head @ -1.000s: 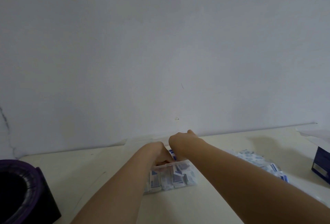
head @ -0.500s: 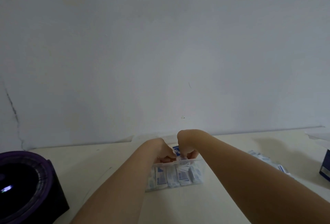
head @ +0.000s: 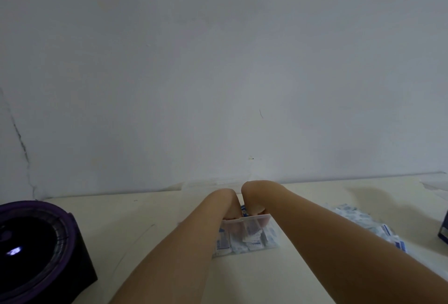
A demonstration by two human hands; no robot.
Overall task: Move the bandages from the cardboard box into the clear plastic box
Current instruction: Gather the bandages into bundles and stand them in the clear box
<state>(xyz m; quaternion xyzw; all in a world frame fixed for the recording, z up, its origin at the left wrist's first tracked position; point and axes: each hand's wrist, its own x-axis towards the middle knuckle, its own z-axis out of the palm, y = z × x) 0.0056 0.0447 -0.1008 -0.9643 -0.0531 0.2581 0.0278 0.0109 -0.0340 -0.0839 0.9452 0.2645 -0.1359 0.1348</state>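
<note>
Both forearms enter from 6 o'clock and converge on the clear plastic box [head: 263, 218], which sits on the cream table [head: 150, 221] just below the centre of the view. The box's long axis runs roughly from 9 to 3 o'clock, and its open top faces up. Through the near wall, bandages [head: 242, 243] in white wrappers with blue print stand upright in a row along that axis, flat faces toward 6 o'clock.

The left hand [head: 224, 200] and right hand [head: 254, 194] bend down at the wrist over the box's far side, close together. The fingers [head: 257, 210] curl downward into the box. A blue-and-white wrapper shows between the two hands, but whether either hand pinches it cannot be told.

A stretch of table separates the box from a purple-rimmed black object [head: 31, 250] at 9 o'clock. At 3 o'clock, near the right forearm, lies a loose pile of bandages [head: 356, 221]. Beyond it, the dark blue cardboard box [head: 443, 231] is cut off by the frame edge. The wall [head: 218, 85] meets the table just past the hands at 12 o'clock.
</note>
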